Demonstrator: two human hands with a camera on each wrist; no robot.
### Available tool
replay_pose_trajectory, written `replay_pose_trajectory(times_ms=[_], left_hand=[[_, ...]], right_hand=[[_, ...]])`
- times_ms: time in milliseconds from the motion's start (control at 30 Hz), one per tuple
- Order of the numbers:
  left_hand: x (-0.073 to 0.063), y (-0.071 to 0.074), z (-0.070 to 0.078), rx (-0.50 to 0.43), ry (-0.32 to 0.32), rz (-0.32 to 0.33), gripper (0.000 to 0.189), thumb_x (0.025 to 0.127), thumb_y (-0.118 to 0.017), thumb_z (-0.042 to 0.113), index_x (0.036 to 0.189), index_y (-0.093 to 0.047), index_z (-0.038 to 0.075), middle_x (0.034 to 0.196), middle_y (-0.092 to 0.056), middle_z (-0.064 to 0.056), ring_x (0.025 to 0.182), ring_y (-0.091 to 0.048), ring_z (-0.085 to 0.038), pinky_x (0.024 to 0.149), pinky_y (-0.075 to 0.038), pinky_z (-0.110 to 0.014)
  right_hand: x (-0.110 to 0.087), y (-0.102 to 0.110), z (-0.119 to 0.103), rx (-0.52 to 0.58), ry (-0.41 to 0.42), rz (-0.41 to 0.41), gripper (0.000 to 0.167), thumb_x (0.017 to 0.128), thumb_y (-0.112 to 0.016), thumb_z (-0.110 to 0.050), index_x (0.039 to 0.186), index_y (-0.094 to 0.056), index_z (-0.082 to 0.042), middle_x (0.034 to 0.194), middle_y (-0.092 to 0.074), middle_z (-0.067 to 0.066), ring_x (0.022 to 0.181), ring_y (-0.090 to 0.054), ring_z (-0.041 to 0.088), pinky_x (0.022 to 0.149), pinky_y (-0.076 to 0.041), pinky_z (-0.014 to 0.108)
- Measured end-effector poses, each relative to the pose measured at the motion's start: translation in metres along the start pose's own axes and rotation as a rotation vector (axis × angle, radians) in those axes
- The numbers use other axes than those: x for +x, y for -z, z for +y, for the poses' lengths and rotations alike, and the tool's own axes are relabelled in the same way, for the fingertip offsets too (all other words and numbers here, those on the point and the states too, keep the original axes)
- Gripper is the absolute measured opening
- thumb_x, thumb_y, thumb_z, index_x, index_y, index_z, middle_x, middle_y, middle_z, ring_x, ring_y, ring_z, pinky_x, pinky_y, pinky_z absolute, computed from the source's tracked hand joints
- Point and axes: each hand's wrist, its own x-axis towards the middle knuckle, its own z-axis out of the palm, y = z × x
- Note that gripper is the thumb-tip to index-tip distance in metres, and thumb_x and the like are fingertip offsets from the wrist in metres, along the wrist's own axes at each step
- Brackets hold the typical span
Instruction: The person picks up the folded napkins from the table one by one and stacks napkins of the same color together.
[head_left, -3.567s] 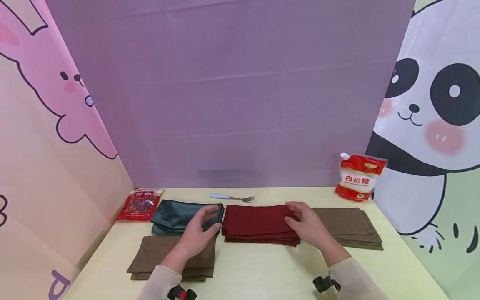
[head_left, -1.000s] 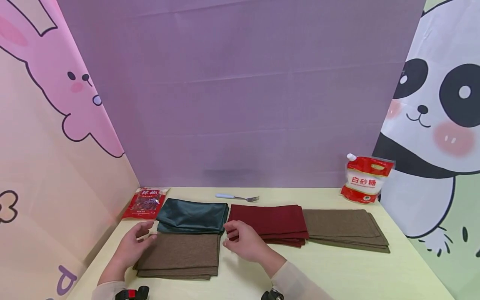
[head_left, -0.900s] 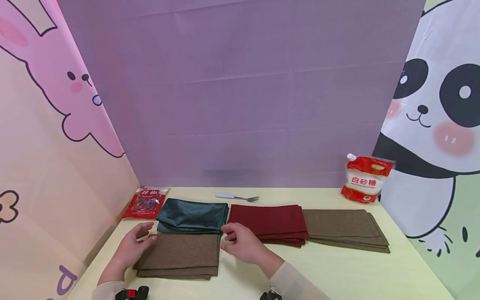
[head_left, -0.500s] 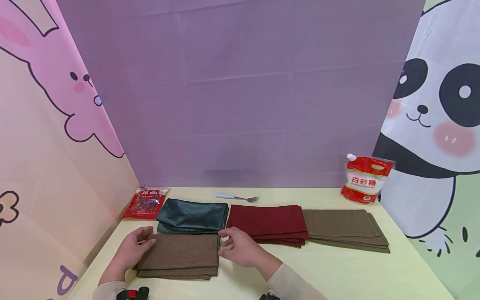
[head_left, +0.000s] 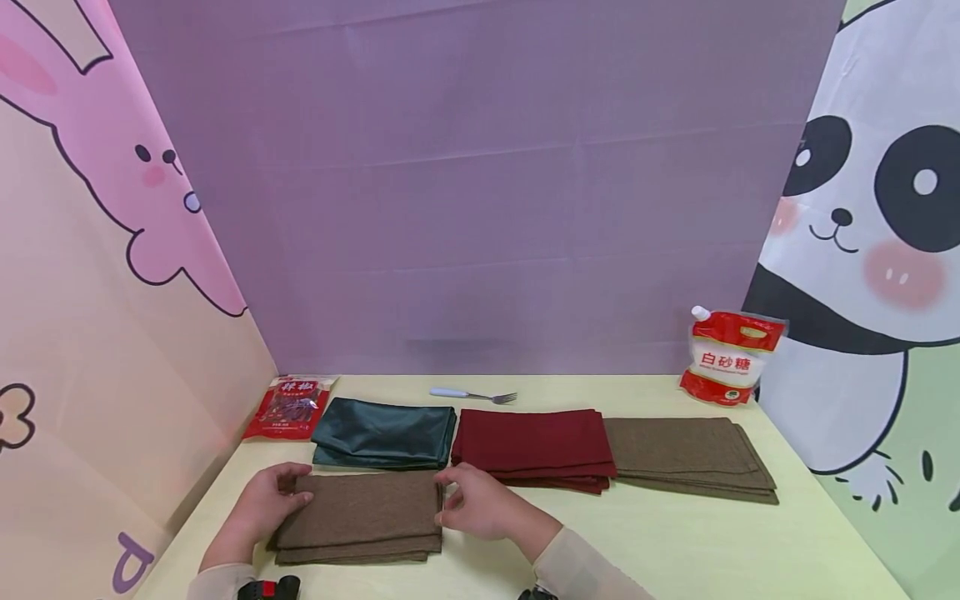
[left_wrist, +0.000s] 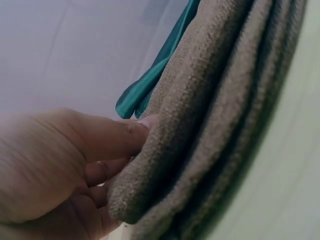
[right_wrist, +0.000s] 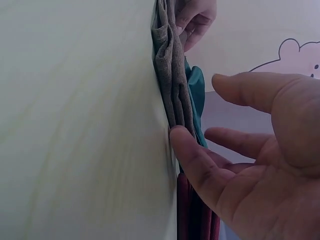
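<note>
A folded brown cloth (head_left: 363, 510) lies in layers at the front left of the table. At its left edge, my left hand (head_left: 262, 500) pinches it; in the left wrist view the thumb (left_wrist: 112, 137) presses on top and the other fingers sit at the cloth's underside. My right hand (head_left: 487, 502) is at the cloth's right edge with its fingers loosely bent. In the right wrist view its thumb stands apart from the cloth, and one fingertip (right_wrist: 179, 134) is right at the layered edge.
Behind the brown cloth lies a folded teal cloth (head_left: 382, 433). To the right are a folded dark red cloth (head_left: 534, 442) and another brown cloth (head_left: 675, 446). A fork (head_left: 474, 395), a red packet (head_left: 291, 408) and a red-and-white pouch (head_left: 727, 358) stand or lie farther back.
Both hands have come from over the teal and red cloths to the sides of the front brown cloth. That cloth has shifted slightly right and nearer. My left hand now pinches its edge.
</note>
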Motion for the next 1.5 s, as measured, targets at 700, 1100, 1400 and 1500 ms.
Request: replay_pose_trajectory(times_ms=[700, 1100, 1400, 1500], left_hand=[[-0.007, 0.002, 0.006, -0.174, -0.079, -0.003, 0.016, 0.093, -0.074, -0.005, 0.105, -0.069, 0.005, 0.098, -0.072, -0.007, 0.087, -0.063, -0.022, 0.076, -0.052, -0.034], [-0.007, 0.008, 0.004, -0.363, -0.204, -0.06, 0.015, 0.093, -0.073, -0.007, 0.105, -0.068, 0.001, 0.098, -0.072, -0.013, 0.087, -0.064, -0.02, 0.077, -0.053, -0.029], [-0.011, 0.007, 0.007, -0.434, -0.338, -0.055, 0.015, 0.092, -0.073, -0.008, 0.104, -0.069, 0.0, 0.099, -0.075, -0.012, 0.085, -0.068, -0.016, 0.076, -0.055, -0.027], [-0.012, 0.007, 0.009, -0.451, -0.37, -0.054, 0.014, 0.092, -0.073, -0.008, 0.103, -0.069, 0.0, 0.099, -0.076, -0.01, 0.086, -0.068, -0.014, 0.076, -0.055, -0.026]], right_hand=[[0.002, 0.0, 0.003, -0.062, -0.007, -0.019, 0.047, 0.09, -0.083, -0.012, 0.132, -0.068, 0.002, 0.122, -0.057, 0.009, 0.087, -0.069, 0.005, 0.073, -0.054, 0.024], [0.003, 0.0, 0.003, -0.039, -0.018, 0.022, 0.061, 0.09, -0.081, -0.01, 0.144, -0.056, 0.004, 0.112, -0.061, 0.006, 0.085, -0.066, 0.007, 0.074, -0.055, 0.026], [0.004, 0.001, 0.008, -0.1, -0.013, 0.069, 0.054, 0.09, -0.082, -0.014, 0.137, -0.062, 0.002, 0.096, -0.062, 0.001, 0.075, -0.059, 0.007, 0.067, -0.05, 0.027], [0.004, 0.003, 0.009, -0.124, -0.005, 0.101, 0.048, 0.09, -0.083, -0.016, 0.132, -0.067, 0.0, 0.086, -0.063, -0.003, 0.068, -0.055, 0.008, 0.061, -0.046, 0.027]])
